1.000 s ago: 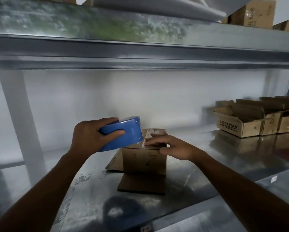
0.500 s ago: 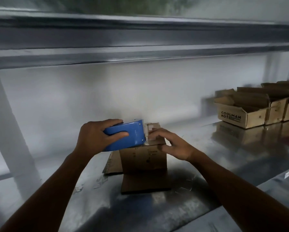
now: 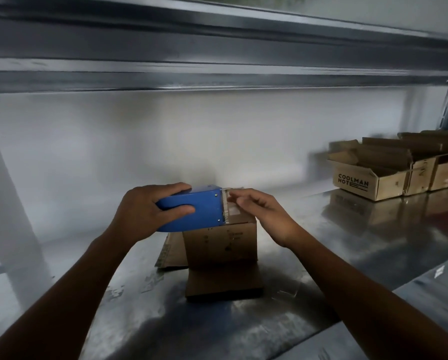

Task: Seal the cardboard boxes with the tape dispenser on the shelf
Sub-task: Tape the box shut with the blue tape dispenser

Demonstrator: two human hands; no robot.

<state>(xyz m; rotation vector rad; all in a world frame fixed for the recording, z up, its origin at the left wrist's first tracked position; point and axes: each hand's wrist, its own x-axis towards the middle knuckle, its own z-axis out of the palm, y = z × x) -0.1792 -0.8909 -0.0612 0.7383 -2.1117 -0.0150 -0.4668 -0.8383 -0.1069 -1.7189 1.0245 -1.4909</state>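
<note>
A small cardboard box (image 3: 221, 241) stands in the middle of the metal shelf (image 3: 334, 245), with flaps lying flat in front and to its left. My left hand (image 3: 145, 216) grips the blue tape dispenser (image 3: 199, 210) over the box's top left, its toothed edge facing right. My right hand (image 3: 263, 213) hovers at the box's top right, fingertips at the clear tape end by the dispenser's teeth. Whether the fingers pinch the tape is unclear.
Several open cardboard boxes (image 3: 373, 175), the nearest printed COOLMAN NOT, line the right back of the shelf. A steel beam (image 3: 217, 55) of the upper shelf runs overhead. A white upright (image 3: 10, 216) stands at the left. A white wall closes the back.
My right hand lifted off the box top and its fingers moved up to the tape at the dispenser's teeth. The dispenser stayed over the box. The camera tilted down slightly.
</note>
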